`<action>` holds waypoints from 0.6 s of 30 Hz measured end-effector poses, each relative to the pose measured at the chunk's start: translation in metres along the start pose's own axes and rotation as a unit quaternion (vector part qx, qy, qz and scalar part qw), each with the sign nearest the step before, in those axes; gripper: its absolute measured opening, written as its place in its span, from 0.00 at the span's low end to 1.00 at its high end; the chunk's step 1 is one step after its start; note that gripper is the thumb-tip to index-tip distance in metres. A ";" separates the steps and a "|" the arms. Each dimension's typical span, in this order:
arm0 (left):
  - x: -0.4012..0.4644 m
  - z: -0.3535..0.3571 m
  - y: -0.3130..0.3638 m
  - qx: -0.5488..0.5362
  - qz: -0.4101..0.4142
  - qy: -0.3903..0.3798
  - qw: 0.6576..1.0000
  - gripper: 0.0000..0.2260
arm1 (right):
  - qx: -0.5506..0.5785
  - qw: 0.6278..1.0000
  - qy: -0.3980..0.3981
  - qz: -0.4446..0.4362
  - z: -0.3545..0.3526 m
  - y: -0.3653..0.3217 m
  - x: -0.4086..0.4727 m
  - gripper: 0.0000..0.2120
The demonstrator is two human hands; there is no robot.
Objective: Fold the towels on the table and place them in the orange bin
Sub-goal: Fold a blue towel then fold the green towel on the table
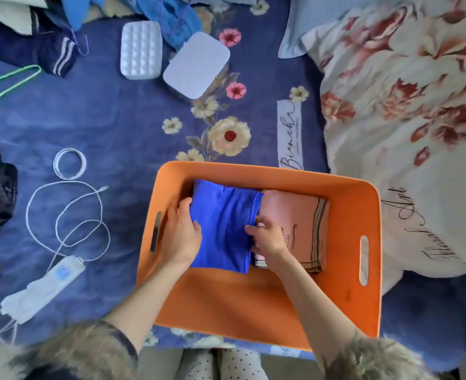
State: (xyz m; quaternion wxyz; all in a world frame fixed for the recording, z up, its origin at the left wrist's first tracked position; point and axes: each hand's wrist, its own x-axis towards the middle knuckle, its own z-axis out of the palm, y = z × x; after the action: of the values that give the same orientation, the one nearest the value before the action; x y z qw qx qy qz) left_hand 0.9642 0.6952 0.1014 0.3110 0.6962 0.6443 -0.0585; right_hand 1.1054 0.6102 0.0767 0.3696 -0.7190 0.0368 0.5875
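An orange bin [253, 305] with slot handles sits at the near middle on a blue floral cover. Inside it a folded blue towel [223, 223] lies at the back left, beside a folded pink towel [297, 223] with striped edging. My left hand [181, 234] grips the blue towel's left edge, thumb on top and fingers tucked beneath. On the opposite edge my right hand [268, 237] holds the blue towel with curled fingers, resting over the pink one.
A white cable [64, 212] and power strip [61, 275] lie left of the bin. Two white boxes [196, 68] sit further back, with a clothes pile [61, 31] at the far left. A floral quilt [404, 105] fills the right side.
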 end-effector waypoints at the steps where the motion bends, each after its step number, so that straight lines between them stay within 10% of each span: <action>1: 0.001 0.001 0.001 0.015 0.009 0.013 1.000 0.23 | -0.008 1.000 0.000 -0.003 0.001 -0.001 0.004 0.07; 14: 0.011 0.013 0.005 0.113 0.043 0.036 0.992 0.31 | -0.177 0.979 0.064 -0.075 0.000 -0.005 0.017 0.12; 18: 0.011 0.027 -0.011 0.244 0.225 0.040 0.942 0.44 | -0.354 0.885 0.121 -0.276 0.001 0.002 0.004 0.24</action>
State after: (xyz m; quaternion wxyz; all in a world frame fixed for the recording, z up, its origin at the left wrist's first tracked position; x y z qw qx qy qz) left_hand 0.9646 0.6905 0.0710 0.1104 0.8795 0.4487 -0.1144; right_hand 1.1045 0.6110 0.0717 0.2302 -0.8488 -0.3294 0.3436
